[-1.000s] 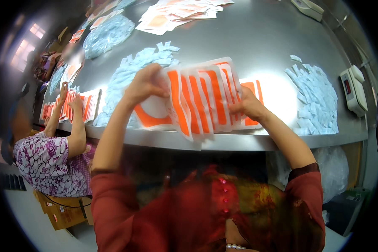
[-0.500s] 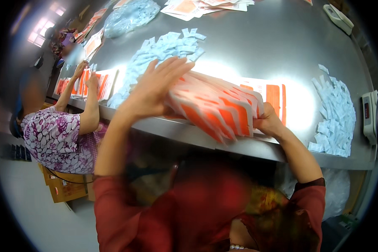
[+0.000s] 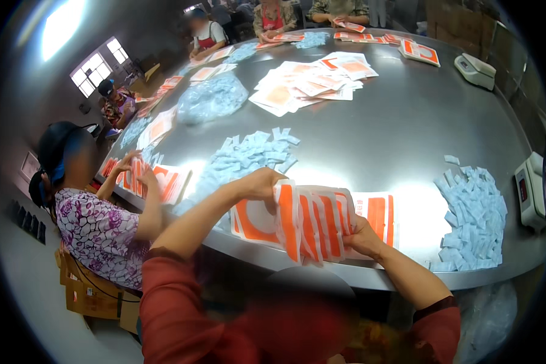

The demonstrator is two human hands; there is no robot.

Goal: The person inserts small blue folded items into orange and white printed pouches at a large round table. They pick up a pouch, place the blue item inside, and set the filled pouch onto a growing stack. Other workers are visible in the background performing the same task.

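Note:
Between my hands, at the table's near edge, stands a fanned stack of flat orange-and-white packets [image 3: 315,221], with their edges spread apart. My left hand [image 3: 262,185] is closed on the stack's upper left side, its fingers partly hidden behind it. At the lower right, my right hand [image 3: 363,238] grips the other side, thumb in front. More orange-and-white packets lie flat on the metal table on both sides of the stack. Light-blue sachets form one pile [image 3: 252,151] beyond my left hand and another pile [image 3: 474,221] to the right.
Two white scales stand along the right side, one near [image 3: 529,191] and one far [image 3: 474,71]. A heap of packets [image 3: 312,85] and a clear plastic bag [image 3: 212,98] lie farther back. At my left, a co-worker in a patterned shirt [image 3: 100,233] handles similar packets; several others sit around the table.
The stack has gone from slanting and blurred to upright and fanned. My left hand, spread over its top before, now grips its side. The view has tilted up, showing more of the far table.

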